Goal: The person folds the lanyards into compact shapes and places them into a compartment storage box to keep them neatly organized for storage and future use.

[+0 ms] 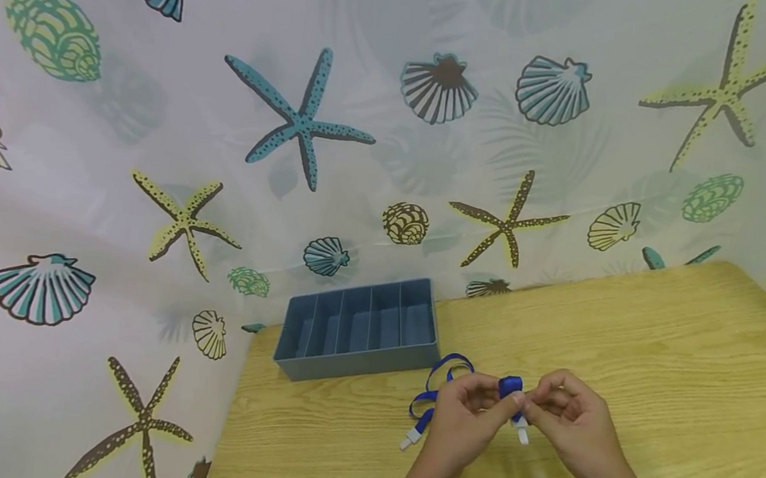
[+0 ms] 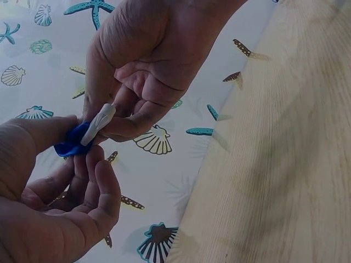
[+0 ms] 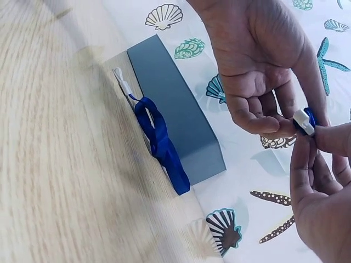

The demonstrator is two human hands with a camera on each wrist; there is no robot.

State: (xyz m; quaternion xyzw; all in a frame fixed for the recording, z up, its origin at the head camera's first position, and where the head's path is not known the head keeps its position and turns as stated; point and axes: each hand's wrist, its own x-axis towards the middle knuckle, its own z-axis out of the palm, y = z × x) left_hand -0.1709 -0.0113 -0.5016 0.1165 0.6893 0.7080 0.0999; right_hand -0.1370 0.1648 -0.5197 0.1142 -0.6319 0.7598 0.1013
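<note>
While the head view is showing two hands working over the wood-grain table (image 1: 301,436), the left hand (image 1: 465,418) is pinching a folded blue lanyard (image 1: 511,384) between thumb and fingers, and the right hand (image 1: 578,432) is pinching the same bundle from the other side, with the white plastic clip (image 1: 521,431) poking out toward the person. A second blue lanyard (image 1: 423,419) is lying in loops by the left hand, near a five-compartment slate-blue tray (image 1: 361,362). The flat strap is probably wanting to spring open, so the fold could be unravelling if either thumb were slackening, or twisting if the clip were being tugged. The left wrist view is revealing the clip's ridged body slanting out of the blue fold and the left hand's lower fingers curling loosely, but it is leaving out the tray. The right wrist view is displaying the second lanyard bunching alongside the tray's outer wall, apart from the held one, whose wraps the fingertips are mostly hiding.
</note>
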